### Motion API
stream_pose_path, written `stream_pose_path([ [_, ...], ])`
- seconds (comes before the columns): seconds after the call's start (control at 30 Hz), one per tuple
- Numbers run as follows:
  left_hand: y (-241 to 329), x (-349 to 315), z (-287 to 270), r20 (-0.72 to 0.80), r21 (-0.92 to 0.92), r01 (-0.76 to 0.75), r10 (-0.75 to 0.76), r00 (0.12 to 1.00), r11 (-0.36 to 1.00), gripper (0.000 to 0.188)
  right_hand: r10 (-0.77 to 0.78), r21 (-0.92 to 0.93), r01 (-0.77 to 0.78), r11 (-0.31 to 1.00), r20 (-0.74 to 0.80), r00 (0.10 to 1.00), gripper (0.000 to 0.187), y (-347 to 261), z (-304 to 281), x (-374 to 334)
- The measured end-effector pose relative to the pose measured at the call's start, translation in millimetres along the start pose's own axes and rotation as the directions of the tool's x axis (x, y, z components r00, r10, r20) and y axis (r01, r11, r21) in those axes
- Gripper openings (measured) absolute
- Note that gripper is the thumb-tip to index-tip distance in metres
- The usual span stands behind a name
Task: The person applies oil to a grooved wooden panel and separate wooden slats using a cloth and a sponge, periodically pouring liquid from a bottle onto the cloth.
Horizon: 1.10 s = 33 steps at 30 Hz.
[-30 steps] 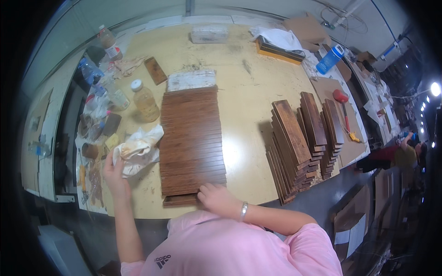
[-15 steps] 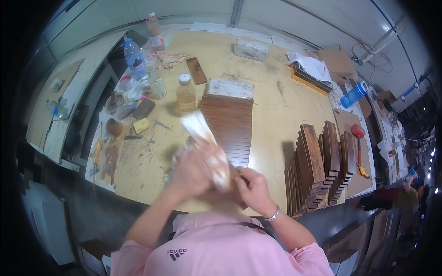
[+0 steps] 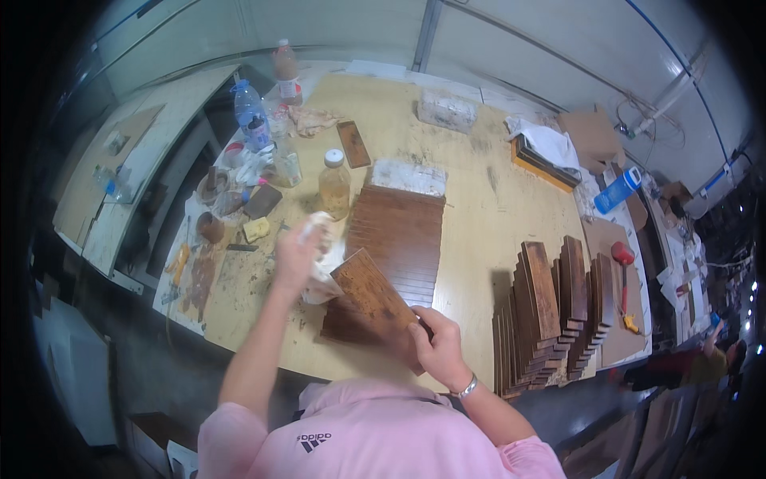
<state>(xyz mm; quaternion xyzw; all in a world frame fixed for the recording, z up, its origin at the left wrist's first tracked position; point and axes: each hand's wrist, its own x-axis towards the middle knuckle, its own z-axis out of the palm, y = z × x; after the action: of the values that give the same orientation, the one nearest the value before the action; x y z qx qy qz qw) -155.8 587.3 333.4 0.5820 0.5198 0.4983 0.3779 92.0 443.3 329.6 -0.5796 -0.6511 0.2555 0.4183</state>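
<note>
My right hand grips the near end of a brown wooden plank, thumb on its upper face. The plank is held tilted above the table, its far end pointing up and left. To the left of that end, my left hand is closed around a crumpled white cloth, which hangs beside the plank's edge. Another brown board lies beneath the held plank, partly covered by it. Just beyond lies an overlapping row of brown planks, with a whitish block at its far end.
Several stacked planks stand at the right front edge. A bottle of yellowish liquid is close to my left hand. Farther left are a yellow sponge and a brown cup; a blue bottle lies far right.
My left hand and the cloth have moved left, off the plank, uncovering its face. My right hand still holds the plank, now tilted into view. The whole view has shifted slightly.
</note>
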Motion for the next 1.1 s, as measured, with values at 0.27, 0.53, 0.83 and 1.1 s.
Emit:
stream_pose_path([
  [0.27,12.0,-20.0,5.2,-0.081,-0.667,0.139,-0.257,0.963,0.732,0.023,0.227,0.416,-0.227,0.881,0.050,0.973,0.036,39.3,15.8,7.6],
  [0.53,57.3,-41.3,57.6,0.165,-0.460,0.211,-0.151,0.975,0.862,0.031,0.067,0.673,-0.720,-0.170,0.737,0.673,0.047,34.3,12.2,35.1],
  [0.83,18.0,-43.2,71.9,0.285,0.281,-0.673,0.610,0.739,0.684,0.036,0.160,0.569,-0.810,-0.141,0.821,0.549,0.064,23.6,28.8,33.6],
  [1.1,-21.4,-24.7,16.6,0.167,0.532,-0.032,-0.068,0.984,0.846,0.033,-0.100,0.538,-0.777,-0.326,0.798,0.595,0.084,24.8,15.7,36.7],
])
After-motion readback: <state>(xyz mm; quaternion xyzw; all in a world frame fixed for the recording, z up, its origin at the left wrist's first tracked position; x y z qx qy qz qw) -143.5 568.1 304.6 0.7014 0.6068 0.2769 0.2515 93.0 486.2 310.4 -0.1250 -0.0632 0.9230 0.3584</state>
